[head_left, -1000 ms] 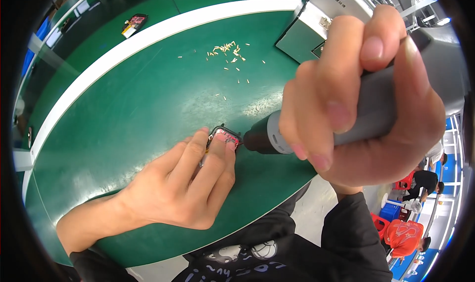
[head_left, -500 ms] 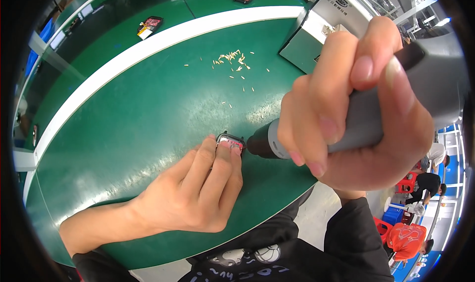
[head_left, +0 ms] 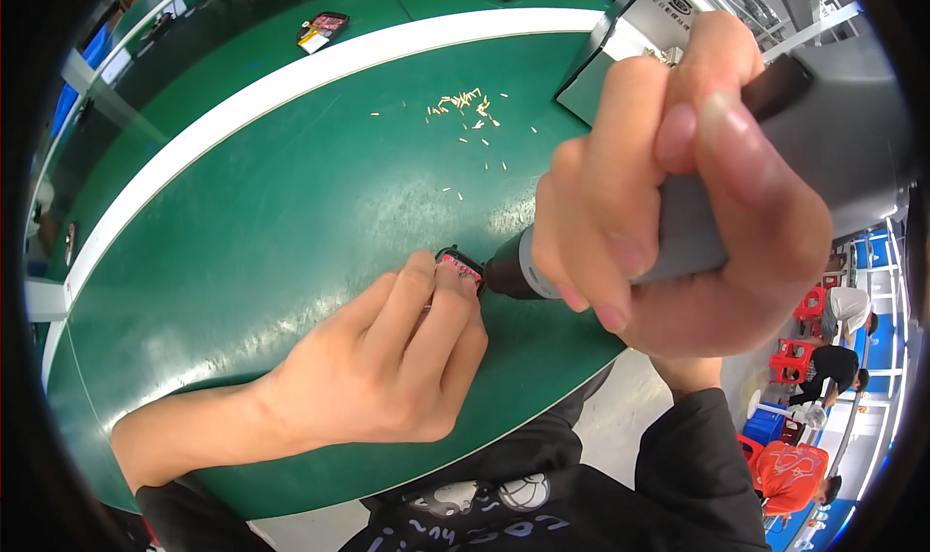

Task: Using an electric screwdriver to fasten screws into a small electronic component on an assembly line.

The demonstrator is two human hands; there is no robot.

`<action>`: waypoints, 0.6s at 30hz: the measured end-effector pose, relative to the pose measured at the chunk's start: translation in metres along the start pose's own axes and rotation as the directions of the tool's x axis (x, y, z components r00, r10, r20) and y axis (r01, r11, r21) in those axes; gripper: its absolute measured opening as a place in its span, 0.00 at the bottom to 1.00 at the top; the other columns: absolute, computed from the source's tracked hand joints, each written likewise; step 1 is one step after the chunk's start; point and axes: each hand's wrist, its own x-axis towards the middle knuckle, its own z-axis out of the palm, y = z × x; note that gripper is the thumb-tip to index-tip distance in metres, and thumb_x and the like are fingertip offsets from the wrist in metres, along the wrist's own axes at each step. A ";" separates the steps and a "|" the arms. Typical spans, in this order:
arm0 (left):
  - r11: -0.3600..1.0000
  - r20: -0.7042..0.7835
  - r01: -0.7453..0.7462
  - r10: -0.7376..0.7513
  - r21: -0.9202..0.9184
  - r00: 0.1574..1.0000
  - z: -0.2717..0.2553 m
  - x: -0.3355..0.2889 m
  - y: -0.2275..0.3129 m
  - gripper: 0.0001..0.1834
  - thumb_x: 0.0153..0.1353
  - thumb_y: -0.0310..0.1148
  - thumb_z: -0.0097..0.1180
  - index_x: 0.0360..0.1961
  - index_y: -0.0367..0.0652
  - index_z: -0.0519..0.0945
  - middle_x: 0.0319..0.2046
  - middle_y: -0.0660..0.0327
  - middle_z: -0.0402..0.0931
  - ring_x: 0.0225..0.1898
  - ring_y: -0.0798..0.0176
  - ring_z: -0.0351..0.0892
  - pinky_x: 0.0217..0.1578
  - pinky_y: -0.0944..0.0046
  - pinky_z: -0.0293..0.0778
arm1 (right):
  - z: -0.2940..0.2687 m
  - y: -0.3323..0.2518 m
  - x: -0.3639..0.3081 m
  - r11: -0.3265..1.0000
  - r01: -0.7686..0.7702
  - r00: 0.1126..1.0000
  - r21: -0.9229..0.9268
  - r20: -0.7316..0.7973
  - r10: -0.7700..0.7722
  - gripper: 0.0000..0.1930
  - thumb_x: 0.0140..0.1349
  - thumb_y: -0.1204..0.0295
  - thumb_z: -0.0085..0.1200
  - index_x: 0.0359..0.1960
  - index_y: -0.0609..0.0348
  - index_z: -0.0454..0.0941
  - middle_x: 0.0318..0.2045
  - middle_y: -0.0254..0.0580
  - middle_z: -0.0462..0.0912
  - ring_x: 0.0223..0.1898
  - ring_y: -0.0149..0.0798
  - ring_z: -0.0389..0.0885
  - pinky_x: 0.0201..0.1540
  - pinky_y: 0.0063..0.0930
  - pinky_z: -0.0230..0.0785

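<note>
My left hand rests low on the green table, its fingers closed on a small black device casing with a pink-red circuit board inside. Fingertips hide part of the casing. Wrapped in my right hand is a thick grey electric screwdriver, held nearly level close to the camera. Its black nose meets the right edge of the casing; the bit itself is hidden. Beyond the hands lies a loose scatter of small brass-coloured screws.
A metal box-shaped machine stands at the back right of the green table. Past a white rail lie similar small casings with yellow-and-white parts. People on red stools sit far to the right.
The view has shifted slightly, so the scene sits a little further right. The casing looks slightly turned under my left fingers. The screwdriver's nose stays against its edge.
</note>
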 end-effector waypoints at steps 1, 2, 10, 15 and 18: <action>1.000 0.000 0.000 0.000 0.001 1.000 -0.001 0.000 0.000 0.08 0.45 0.21 0.63 0.28 0.27 0.81 0.31 0.48 0.77 0.35 0.50 0.82 0.33 0.63 0.82 | 0.002 0.000 0.001 1.000 0.000 1.000 0.000 0.001 0.000 0.08 0.79 0.64 0.33 0.43 0.52 0.61 0.23 0.42 0.70 0.12 0.36 0.68 0.19 0.35 0.65; 1.000 0.017 0.001 -0.001 -0.002 1.000 -0.003 0.002 0.001 0.07 0.45 0.21 0.64 0.27 0.28 0.81 0.30 0.49 0.77 0.36 0.50 0.83 0.33 0.64 0.82 | 0.003 -0.001 0.000 1.000 0.025 1.000 -0.013 0.006 -0.025 0.08 0.79 0.64 0.33 0.43 0.52 0.61 0.23 0.42 0.70 0.12 0.36 0.68 0.18 0.35 0.65; 0.993 0.041 -0.008 0.013 -0.122 0.999 -0.024 0.017 0.008 0.12 0.45 0.23 0.64 0.32 0.29 0.81 0.31 0.51 0.78 0.38 0.50 0.85 0.38 0.61 0.83 | -0.001 -0.025 -0.028 0.937 0.309 0.950 -0.165 0.007 -0.312 0.10 0.76 0.63 0.36 0.44 0.56 0.63 0.25 0.42 0.69 0.10 0.35 0.67 0.12 0.34 0.65; 0.992 0.036 0.123 -0.125 0.037 0.992 -0.033 0.033 -0.042 0.18 0.50 0.19 0.62 0.45 0.30 0.82 0.40 0.48 0.81 0.40 0.50 0.85 0.40 0.57 0.83 | -0.042 -0.094 -0.069 0.755 0.528 0.690 -0.389 -0.321 -0.649 0.13 0.75 0.64 0.41 0.38 0.61 0.71 0.26 0.39 0.67 0.12 0.30 0.60 0.15 0.26 0.59; 0.913 0.016 0.404 -0.406 0.049 0.914 -0.018 0.013 -0.106 0.15 0.58 0.19 0.55 0.48 0.35 0.82 0.45 0.50 0.82 0.44 0.50 0.85 0.47 0.59 0.81 | -0.082 -0.092 -0.099 0.716 0.499 0.593 -0.489 -0.410 -0.693 0.12 0.75 0.64 0.41 0.38 0.58 0.70 0.25 0.37 0.66 0.12 0.29 0.60 0.15 0.25 0.57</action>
